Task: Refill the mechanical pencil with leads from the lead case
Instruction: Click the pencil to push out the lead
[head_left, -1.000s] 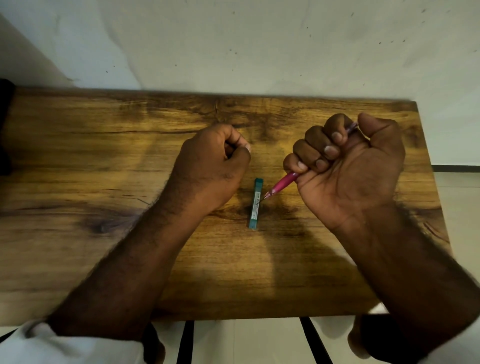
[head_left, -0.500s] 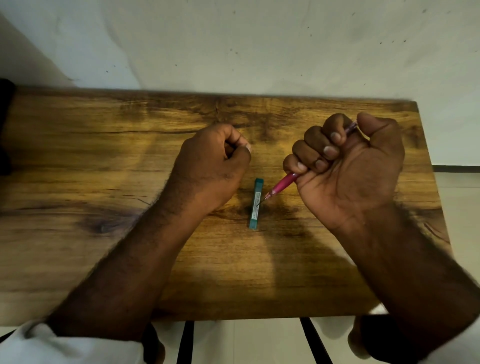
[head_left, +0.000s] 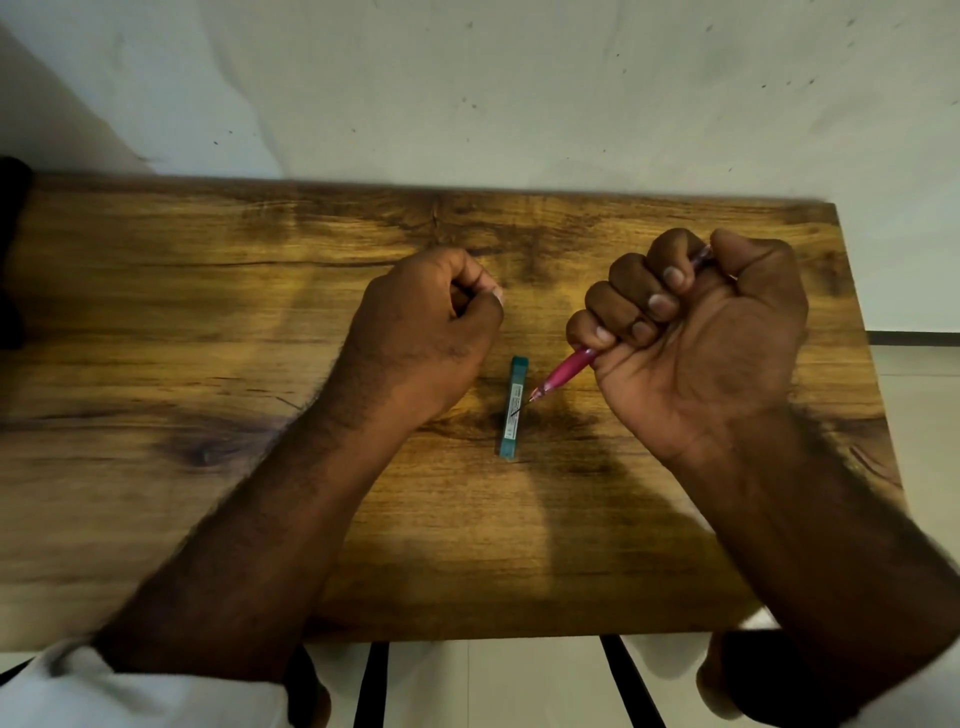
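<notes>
Though flat on table (head_left: 208, 312), lead case (head_left: 511, 441) (pencil (head_left: 563, 371), tip over it)

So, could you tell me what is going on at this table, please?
The right hand grips the pink mechanical pencil in a fist, its tip pointing down at the teal lead case, which lies on the wooden table between both hands. The left hand is curled beside the case; whether it holds anything, I cannot tell.
</notes>
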